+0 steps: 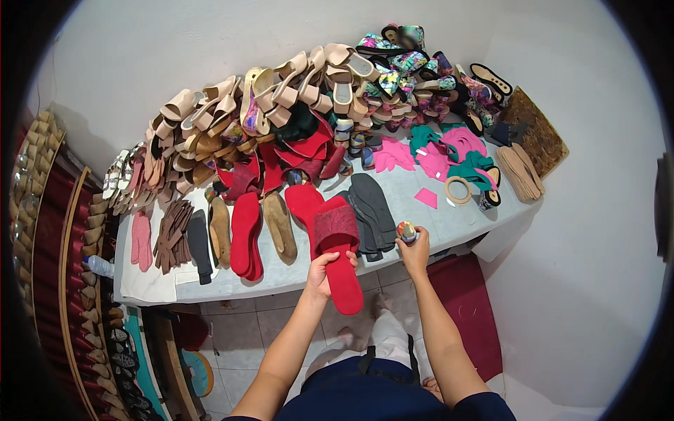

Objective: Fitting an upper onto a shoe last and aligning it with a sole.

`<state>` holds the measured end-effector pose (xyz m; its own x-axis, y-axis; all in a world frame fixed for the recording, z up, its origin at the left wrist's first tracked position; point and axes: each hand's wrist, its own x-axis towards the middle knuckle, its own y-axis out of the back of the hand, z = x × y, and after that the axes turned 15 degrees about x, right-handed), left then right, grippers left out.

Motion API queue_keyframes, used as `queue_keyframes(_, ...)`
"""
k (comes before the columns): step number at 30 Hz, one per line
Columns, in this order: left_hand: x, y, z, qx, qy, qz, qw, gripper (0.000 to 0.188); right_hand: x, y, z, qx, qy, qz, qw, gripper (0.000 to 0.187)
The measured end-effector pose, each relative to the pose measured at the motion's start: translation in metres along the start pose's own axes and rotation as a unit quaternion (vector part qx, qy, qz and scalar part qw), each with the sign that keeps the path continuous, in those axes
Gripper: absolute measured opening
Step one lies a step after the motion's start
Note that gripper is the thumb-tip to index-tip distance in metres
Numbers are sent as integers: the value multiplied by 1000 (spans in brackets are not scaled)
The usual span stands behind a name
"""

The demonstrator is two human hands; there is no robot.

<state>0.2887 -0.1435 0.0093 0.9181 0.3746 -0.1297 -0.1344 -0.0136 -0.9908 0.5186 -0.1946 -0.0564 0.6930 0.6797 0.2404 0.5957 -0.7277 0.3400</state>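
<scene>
My left hand (321, 275) is closed around the middle of a red slide sandal (345, 284), which has a wide textured red band across its front. The sandal is tilted over the table's near edge. To the right, my right hand (415, 251) grips a small multicoloured heel block (406, 231), its patterned end facing up. Behind the sandal lies another red sole piece (302, 201). Dark grey soles (372, 203) are stacked between my two hands. A tan shoe last (280, 231) and a pair of red soles (246, 238) lie left of the sandal.
Beige sandals (281, 81) and colourful patterned sandals (404, 63) are heaped along the wall on the white-covered table (449, 228). Pink fabric pieces (393, 156) and a tape roll (458, 190) lie at right, near tan soles (521, 174). Shelves of shoe lasts (88, 281) stand left.
</scene>
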Motion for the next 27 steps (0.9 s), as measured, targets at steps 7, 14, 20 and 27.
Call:
queue_keyframes(7,62,2,-10,20,-4,-2,1000,21,37,5,30,-158,2,41,987,58)
queue_keyframes(14,136,1,-25,-2,-10,4,1000,24,60,17,46,-167,25,-26,985,58)
queue_keyframes(20,178,8,-41,-13,-22,23,999,28,112,48,57,-76,177,-47,980,42)
queue_keyframes(27,203,15,-63,65,-27,88,994,38,208,41,2,338,-409,-377,759,36)
